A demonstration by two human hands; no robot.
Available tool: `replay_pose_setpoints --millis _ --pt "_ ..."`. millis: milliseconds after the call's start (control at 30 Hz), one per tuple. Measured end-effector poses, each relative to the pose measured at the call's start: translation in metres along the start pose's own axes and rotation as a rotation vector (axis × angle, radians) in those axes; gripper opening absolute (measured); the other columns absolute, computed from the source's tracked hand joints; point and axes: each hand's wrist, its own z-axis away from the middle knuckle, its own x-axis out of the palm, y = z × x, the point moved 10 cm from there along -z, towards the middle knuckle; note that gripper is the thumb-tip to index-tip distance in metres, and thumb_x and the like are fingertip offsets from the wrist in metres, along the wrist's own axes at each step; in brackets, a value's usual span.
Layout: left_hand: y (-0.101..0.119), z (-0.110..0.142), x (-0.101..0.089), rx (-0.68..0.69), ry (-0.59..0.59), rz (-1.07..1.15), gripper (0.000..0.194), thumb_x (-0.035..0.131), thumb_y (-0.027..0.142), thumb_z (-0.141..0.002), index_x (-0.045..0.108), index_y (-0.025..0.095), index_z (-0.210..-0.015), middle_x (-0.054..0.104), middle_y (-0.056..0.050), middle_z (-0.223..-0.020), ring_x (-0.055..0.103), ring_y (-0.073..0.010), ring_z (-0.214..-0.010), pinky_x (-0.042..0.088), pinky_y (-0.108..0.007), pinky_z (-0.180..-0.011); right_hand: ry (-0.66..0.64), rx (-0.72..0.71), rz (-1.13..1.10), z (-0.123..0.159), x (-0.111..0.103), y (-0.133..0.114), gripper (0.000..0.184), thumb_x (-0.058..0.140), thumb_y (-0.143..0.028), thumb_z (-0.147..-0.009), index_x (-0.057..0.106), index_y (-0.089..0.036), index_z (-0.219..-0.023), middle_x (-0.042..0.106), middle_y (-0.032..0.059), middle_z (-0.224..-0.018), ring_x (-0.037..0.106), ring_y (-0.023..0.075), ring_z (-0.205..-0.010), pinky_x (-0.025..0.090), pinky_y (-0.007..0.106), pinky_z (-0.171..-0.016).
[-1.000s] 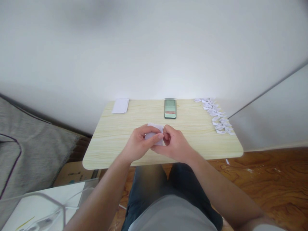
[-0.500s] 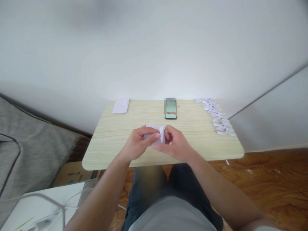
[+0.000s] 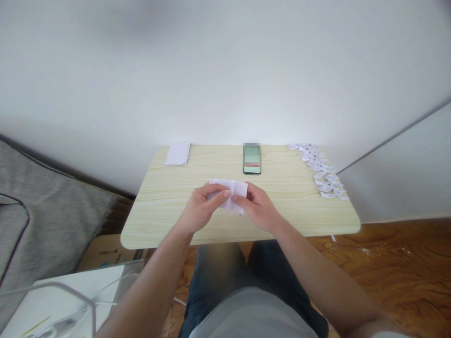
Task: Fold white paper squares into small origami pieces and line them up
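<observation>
A small piece of white paper (image 3: 237, 188) is held just above the middle of a light wooden table (image 3: 165, 192). My left hand (image 3: 203, 210) pinches its left part with thumb and fingers. My right hand (image 3: 259, 211) grips its right part, the thumb pressed on top. The paper is partly folded and spreads wider than the hands, a corner hanging below between them.
A phone (image 3: 252, 159) with a lit screen lies at the far middle of the table. A stack of white paper sheets (image 3: 177, 154) sits at the far left corner. Several small folded paper pieces (image 3: 322, 171) line the right edge. Wooden floor lies to the right, a grey cushion to the left.
The paper has opened out wider between my hands. My right hand's fingers shifted from curled against the paper's edge to gripping its right part.
</observation>
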Motion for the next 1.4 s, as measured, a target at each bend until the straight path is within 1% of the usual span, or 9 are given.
replay_pose_setpoints --millis 133,333,467,600,700,900,1167,1300,1400 --pt "-0.012 -0.003 0.001 -0.013 0.030 -0.031 0.025 0.077 0.045 -0.084 0.082 0.022 -0.093 0.074 -0.007 -0.094 0.067 -0.0235 -0.092 0.052 -0.033 -0.083 0.067 0.029 0.126 -0.009 -0.004 0.016 0.027 0.072 -0.045 -0.087 0.069 -0.023 -0.102 0.073 0.0018 -0.089 0.067 0.0179 -0.074 0.053 0.028 -0.061" --pt "-0.031 -0.002 -0.051 -0.031 0.385 -0.079 0.026 0.074 0.043 -0.086 0.079 0.020 -0.097 0.068 -0.009 -0.128 0.062 -0.0251 -0.117 0.051 -0.030 -0.085 0.099 0.144 0.214 -0.036 -0.015 0.057 0.013 0.066 -0.031 -0.087 0.066 -0.021 -0.096 0.074 0.0027 -0.081 0.066 0.0165 -0.059 0.051 0.028 -0.051" --pt "-0.031 -0.002 -0.071 -0.076 0.417 -0.114 0.024 0.075 0.041 -0.086 0.075 0.019 -0.078 0.069 -0.003 -0.079 0.060 -0.0180 -0.074 0.042 -0.026 -0.062 0.152 0.174 0.375 -0.052 -0.033 0.066 0.020 0.077 -0.020 -0.072 0.058 -0.022 -0.066 0.063 0.0009 -0.057 0.062 0.0195 -0.057 0.045 0.029 -0.054" --pt "-0.012 -0.010 -0.076 -0.033 0.456 -0.116 0.026 0.074 0.042 -0.087 0.071 0.020 -0.074 0.062 0.000 -0.066 0.051 -0.0151 -0.060 0.035 -0.027 -0.055 0.312 0.105 0.463 -0.052 -0.056 0.038 0.030 0.087 -0.022 -0.064 0.057 -0.023 -0.071 0.066 0.0064 -0.071 0.066 0.0292 -0.082 0.047 0.035 -0.068" --pt "0.015 -0.023 -0.070 0.044 0.495 -0.113 0.024 0.072 0.041 -0.089 0.071 0.020 -0.076 0.064 0.000 -0.071 0.053 -0.0159 -0.065 0.038 -0.027 -0.058 0.372 0.012 0.423 -0.050 -0.065 0.001 0.027 0.077 -0.042 -0.082 0.065 -0.022 -0.095 0.072 0.0090 -0.089 0.068 0.0279 -0.089 0.051 0.039 -0.077" --pt "0.089 -0.072 -0.024 0.231 0.370 -0.094 0.022 0.073 0.040 -0.089 0.073 0.022 -0.077 0.067 0.000 -0.073 0.058 -0.0181 -0.071 0.043 -0.029 -0.063 0.183 -0.238 0.028 -0.063 -0.052 -0.087 0.040 0.067 -0.053 -0.093 0.068 -0.031 -0.126 0.072 0.0046 -0.131 0.068 0.0233 -0.120 0.057 0.037 -0.095" --pt "0.145 -0.130 0.011 0.376 0.130 -0.241 0.020 0.067 0.034 -0.094 0.072 0.024 -0.077 0.065 -0.002 -0.077 0.055 -0.0217 -0.088 0.045 -0.034 -0.077 0.224 -0.308 -0.287 -0.097 -0.085 -0.121 0.033 0.076 -0.043 -0.089 0.068 -0.026 -0.115 0.077 0.0028 -0.098 0.074 0.0221 -0.091 0.063 0.034 -0.073" --pt "0.147 -0.142 0.007 0.411 0.184 -0.269 0.007 0.076 0.030 -0.086 0.071 0.024 -0.085 0.064 0.000 -0.086 0.056 -0.0191 -0.092 0.044 -0.032 -0.082 0.326 -0.388 -0.320 -0.107 -0.106 -0.125 0.031 0.079 -0.036 -0.088 0.069 -0.027 -0.115 0.076 -0.0011 -0.084 0.070 0.0170 -0.075 0.059 0.028 -0.064" --pt "0.138 -0.148 -0.003 0.389 0.282 -0.213 0.028 0.081 0.027 -0.080 0.070 0.027 -0.106 0.064 0.001 -0.099 0.056 -0.0174 -0.097 0.044 -0.031 -0.088 0.370 -0.396 -0.345 -0.114 -0.115 -0.123 0.021 0.079 -0.034 -0.089 0.073 -0.024 -0.106 0.071 -0.0026 -0.075 0.064 0.0128 -0.066 0.055 0.024 -0.062"
